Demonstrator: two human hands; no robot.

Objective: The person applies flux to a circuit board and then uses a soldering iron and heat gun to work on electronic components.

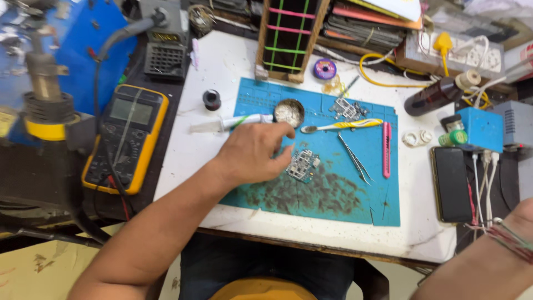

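Note:
My left hand (256,153) rests on a blue work mat (333,194), its fingertips touching the left edge of a small circuit board (303,165). The fingers are bent and hide part of the board. Just beyond the hand lie a white syringe (230,123) and a round metal tin (289,113). Only the wrist of my right arm (513,233), with thread bracelets, shows at the lower right edge; the right hand itself is out of the picture.
On the mat lie a yellow toothbrush (341,125), tweezers (354,158), a pink cutter knife (386,150) and metal shields (347,109). A yellow multimeter (126,136) sits left, a black phone (451,184) right, a brown bottle (436,94) and power strip behind.

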